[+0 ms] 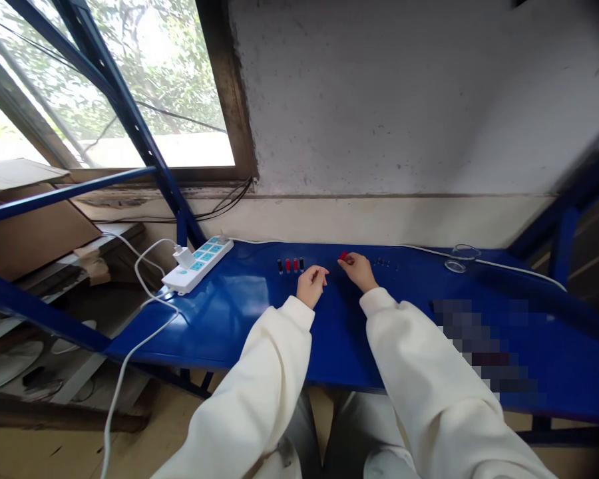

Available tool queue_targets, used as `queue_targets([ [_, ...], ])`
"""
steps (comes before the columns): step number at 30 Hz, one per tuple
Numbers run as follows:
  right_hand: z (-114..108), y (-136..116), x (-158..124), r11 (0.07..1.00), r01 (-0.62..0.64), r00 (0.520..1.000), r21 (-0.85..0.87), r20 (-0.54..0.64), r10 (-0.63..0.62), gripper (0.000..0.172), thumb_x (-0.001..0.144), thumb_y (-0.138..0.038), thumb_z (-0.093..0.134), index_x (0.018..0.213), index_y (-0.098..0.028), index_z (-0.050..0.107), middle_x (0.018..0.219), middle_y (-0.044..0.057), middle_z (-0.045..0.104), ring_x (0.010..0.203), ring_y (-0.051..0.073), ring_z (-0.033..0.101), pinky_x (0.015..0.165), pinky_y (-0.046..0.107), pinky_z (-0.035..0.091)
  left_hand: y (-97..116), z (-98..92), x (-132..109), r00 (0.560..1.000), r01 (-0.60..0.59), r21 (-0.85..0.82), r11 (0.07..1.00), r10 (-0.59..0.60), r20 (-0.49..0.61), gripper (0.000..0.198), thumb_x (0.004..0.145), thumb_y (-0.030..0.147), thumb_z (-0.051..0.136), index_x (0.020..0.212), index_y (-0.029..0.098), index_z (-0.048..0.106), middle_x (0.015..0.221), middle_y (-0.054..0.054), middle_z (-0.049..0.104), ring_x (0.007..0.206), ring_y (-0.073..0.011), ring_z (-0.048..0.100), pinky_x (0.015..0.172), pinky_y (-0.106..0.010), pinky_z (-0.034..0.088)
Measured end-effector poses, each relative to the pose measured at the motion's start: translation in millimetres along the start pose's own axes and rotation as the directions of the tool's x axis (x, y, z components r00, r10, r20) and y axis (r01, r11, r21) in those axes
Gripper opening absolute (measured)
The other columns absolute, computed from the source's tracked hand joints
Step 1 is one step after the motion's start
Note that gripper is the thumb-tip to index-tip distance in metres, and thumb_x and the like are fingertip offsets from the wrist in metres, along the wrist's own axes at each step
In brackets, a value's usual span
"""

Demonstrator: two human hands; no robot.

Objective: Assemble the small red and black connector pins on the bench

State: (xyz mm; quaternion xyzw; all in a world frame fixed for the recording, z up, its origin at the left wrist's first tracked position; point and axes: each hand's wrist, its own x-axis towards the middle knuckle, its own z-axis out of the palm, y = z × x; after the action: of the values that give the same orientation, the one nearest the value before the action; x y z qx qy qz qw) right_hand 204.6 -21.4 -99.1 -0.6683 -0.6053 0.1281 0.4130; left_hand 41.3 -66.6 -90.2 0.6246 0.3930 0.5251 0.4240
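At ten o'clock from the right hand, its pinched fingertips hold a small red piece. The left hand curls, whether around anything I cannot tell; red and black cylinders line up at its ten o'clock, a white power strip farther out at nine.

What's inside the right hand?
A small red piece pokes out from the right hand. The palm is covered, so anything else inside can't be seen.
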Motion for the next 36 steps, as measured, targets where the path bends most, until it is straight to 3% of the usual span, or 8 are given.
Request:
queue_targets([
  [3,-3,11,19,0.987,-0.034,0.999,-0.158,0.012,0.037,0.013,0.071,-0.028,0.058,0.075,-0.016,0.061,0.075,0.006,0.065,0.07,0.016,0.059,0.062,0.025,0.042,0,1.5,-3,0.995,-0.083,0.155,0.984,0.074,0.065,0.024,0.082,0.031,0.041,0.076,0.015,0.058,0.054,0.002,0.05,0.046,-0.0066,0.044,0.049,-0.02,0.036],
  [8,1,21,37,0.961,-0.067,0.994,-0.268,0.066,0.088,0.016,0.072,-0.028,0.057,0.082,-0.016,0.063,0.08,0.007,0.065,0.076,0.017,0.06,0.063,0.025,0.042,1,3.1,-5,0.988,-0.144,0.323,0.935,0.116,0.105,0.023,0.081,0.028,0.041,0.074,0.016,0.059,0.053,0.002,0.051,0.049,-0.0087,0.046,0.053,-0.021,0.037],
  [19,7,23,51,0.932,-0.086,0.985,-0.351,0.11,0.132,0.02,0.072,-0.031,0.057,0.085,-0.018,0.064,0.083,0.008,0.066,0.081,0.019,0.06,0.067,0.026,0.043,2,2.6,-6,0.988,-0.141,0.348,0.927,0.11,0.106,0.024,0.082,0.029,0.041,0.074,0.016,0.06,0.053,0.001,0.052,0.048,-0.0093,0.046,0.052,-0.021,0.036],
  [36,6,30,65,0.922,-0.122,0.968,-0.368,0.162,0.193,0.017,0.067,-0.029,0.064,0.077,-0.014,0.066,0.076,0.009,0.065,0.074,0.019,0.061,0.063,0.026,0.044,-1,2.7,-6,0.984,-0.164,0.351,0.922,0.129,0.121,0.024,0.082,0.029,0.04,0.074,0.016,0.059,0.053,0.001,0.052,0.049,-0.0097,0.047,0.053,-0.022,0.037],
])
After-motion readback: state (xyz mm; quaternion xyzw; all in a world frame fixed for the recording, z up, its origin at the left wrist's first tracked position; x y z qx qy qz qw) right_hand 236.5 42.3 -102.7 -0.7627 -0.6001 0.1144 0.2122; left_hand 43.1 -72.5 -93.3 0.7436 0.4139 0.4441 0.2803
